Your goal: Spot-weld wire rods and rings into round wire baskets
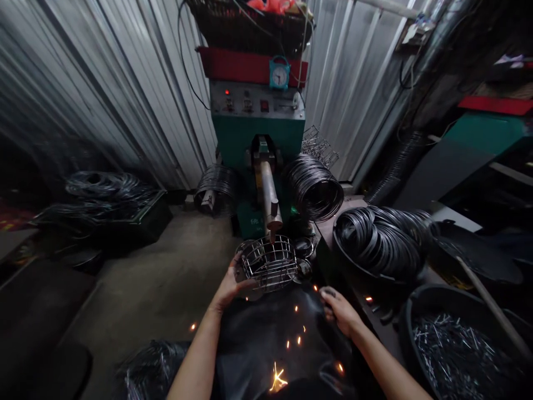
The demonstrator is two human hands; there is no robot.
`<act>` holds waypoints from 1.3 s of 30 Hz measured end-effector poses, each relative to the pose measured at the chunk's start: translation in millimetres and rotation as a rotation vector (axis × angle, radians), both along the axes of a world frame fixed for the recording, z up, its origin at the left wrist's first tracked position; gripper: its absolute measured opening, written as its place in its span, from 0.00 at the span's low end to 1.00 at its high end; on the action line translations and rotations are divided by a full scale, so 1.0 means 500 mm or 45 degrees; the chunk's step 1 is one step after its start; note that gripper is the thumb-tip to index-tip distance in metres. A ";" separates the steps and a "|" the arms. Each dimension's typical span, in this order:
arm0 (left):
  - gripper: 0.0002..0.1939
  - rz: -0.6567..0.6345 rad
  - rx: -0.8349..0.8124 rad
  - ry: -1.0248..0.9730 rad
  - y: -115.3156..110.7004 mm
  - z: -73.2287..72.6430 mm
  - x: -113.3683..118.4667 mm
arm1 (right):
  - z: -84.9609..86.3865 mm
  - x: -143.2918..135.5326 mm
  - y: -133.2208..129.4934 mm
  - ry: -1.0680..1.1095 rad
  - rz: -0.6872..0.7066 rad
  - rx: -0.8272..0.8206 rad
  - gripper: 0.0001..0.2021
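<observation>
My left hand (227, 290) is closed on the left side of a round wire basket (278, 272), made of shiny metal rods. The basket sits right under the tip of the spot welder's arm (269, 191), where the electrode reaches its wires. Off to the right, my right hand (338, 310) is apart from the basket, its fingers curled together; what they hold, if anything, I cannot make out. Bright sparks (278, 379) fly over the dark apron (258, 328) on my lap.
Wire coils (318, 189) flank the green machine (258, 130). A basin of wire rings (383, 239) stands at right, with a tub of short rods (458, 355) nearer me. A bin of coiled wire (108, 194) is on the left floor.
</observation>
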State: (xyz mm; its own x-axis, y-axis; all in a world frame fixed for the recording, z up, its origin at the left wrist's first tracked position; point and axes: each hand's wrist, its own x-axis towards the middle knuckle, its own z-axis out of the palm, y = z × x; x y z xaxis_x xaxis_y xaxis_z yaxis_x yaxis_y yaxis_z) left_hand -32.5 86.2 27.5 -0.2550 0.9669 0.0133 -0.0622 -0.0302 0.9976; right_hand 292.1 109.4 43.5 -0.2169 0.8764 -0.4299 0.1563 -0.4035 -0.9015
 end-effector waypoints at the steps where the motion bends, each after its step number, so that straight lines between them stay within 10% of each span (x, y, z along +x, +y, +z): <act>1: 0.40 0.002 0.010 0.032 0.008 0.015 -0.011 | 0.023 -0.019 0.031 -0.021 0.021 0.090 0.13; 8: 0.23 -0.071 -0.190 0.546 0.143 0.147 -0.033 | 0.162 -0.206 0.276 -0.299 0.538 0.918 0.11; 12: 0.22 -0.221 -0.270 0.761 0.180 0.158 -0.026 | 0.161 -0.268 0.334 -0.473 0.925 1.012 0.11; 20: 0.15 0.100 -0.208 0.892 0.235 0.157 -0.061 | 0.123 -0.307 0.381 -0.557 0.834 1.048 0.10; 27: 0.19 -0.379 -0.233 0.528 0.068 0.075 -0.129 | 0.125 -0.277 0.394 -0.491 0.886 1.051 0.12; 31: 0.13 -0.263 -0.078 0.584 0.008 0.038 -0.084 | 0.134 -0.263 0.367 -0.448 0.876 1.010 0.14; 39: 0.09 -0.570 -0.074 0.945 -0.179 0.177 -0.062 | 0.163 -0.254 0.248 -0.386 1.018 0.951 0.19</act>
State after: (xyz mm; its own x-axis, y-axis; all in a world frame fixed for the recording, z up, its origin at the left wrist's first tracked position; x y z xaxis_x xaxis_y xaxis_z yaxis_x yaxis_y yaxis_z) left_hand -63.3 -3.2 115.9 0.2047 0.9784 -0.0271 0.6116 -0.1062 0.7840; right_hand 165.3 233.4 125.0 -0.8053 0.5927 0.0123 0.3806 0.5328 -0.7558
